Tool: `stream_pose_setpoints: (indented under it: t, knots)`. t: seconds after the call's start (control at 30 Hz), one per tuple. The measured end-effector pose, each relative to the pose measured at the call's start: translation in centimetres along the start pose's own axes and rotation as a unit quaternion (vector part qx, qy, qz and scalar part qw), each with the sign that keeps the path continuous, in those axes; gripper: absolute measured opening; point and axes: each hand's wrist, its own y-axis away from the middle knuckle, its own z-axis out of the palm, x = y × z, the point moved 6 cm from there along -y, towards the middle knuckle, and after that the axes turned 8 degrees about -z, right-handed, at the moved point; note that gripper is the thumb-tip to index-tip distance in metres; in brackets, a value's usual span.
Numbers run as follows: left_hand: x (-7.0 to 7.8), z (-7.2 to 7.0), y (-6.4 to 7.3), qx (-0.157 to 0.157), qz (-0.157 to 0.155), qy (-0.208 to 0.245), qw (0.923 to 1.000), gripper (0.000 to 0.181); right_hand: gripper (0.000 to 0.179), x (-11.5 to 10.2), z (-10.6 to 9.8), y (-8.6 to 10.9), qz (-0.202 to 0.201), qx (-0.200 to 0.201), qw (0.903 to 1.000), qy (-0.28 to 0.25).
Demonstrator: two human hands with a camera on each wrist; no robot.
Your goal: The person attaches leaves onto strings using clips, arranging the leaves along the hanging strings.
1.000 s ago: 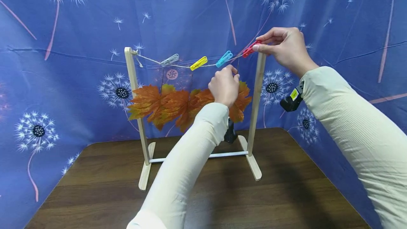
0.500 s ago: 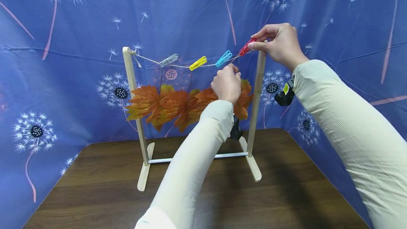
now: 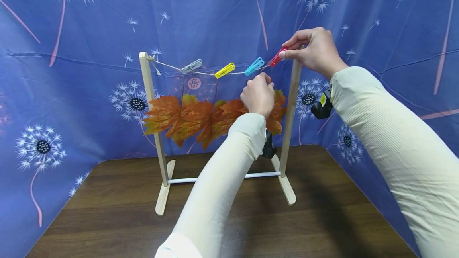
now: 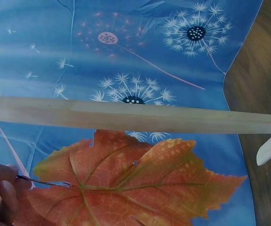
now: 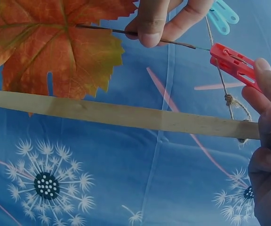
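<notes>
My left hand (image 3: 257, 95) pinches the dark stem (image 5: 180, 44) of an orange artificial maple leaf (image 4: 126, 181), which hangs below the fingers beside the right post. Above it, my right hand (image 3: 317, 51) pinches the handle end of a red clothespin (image 5: 233, 65) between thumb and fingers. That clothespin's nose is at the string (image 3: 205, 74), with the tip of the leaf stem right by it. Further left along the string sit a light blue clothespin (image 3: 254, 67), a yellow clothespin (image 3: 224, 70) and a pale grey clothespin (image 3: 191, 67), with more maple leaves (image 3: 197, 118) hanging beneath.
A wooden stand holds the string between its left post (image 3: 157, 146) and right post (image 3: 287, 138), joined low down by a white rod (image 3: 179, 180). It stands on a brown table (image 3: 118, 218) before a blue dandelion-print cloth (image 3: 89, 110).
The right hand has brought the red clothespin left and steeper, closer to the light blue one. My left hand has shifted slightly right, still pinching the stem.
</notes>
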Motion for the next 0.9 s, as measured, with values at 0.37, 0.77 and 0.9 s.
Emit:
stream_pose_setpoints:
  t: [0.37, 0.77, 0.9]
  knots:
    - [0.1, 0.1, 0.0, -0.003, -0.001, 0.005, 1.0, 0.018, 0.037, -0.1, 0.0, 0.0, -0.014, -0.006, 0.9991, 0.04]
    - [-0.1, 0.0, 0.0, -0.007, -0.004, 0.011, 0.9999, 0.016, 0.048, -1.2, 0.5, 0.8, -0.054, -0.053, 0.9902, 0.117]
    - [-0.3, -0.1, 0.2, -0.02, 0.0, 0.015, 0.9997, 0.021, 0.052, -1.6, 0.2, 1.6, -0.078, -0.04, 0.9842, 0.154]
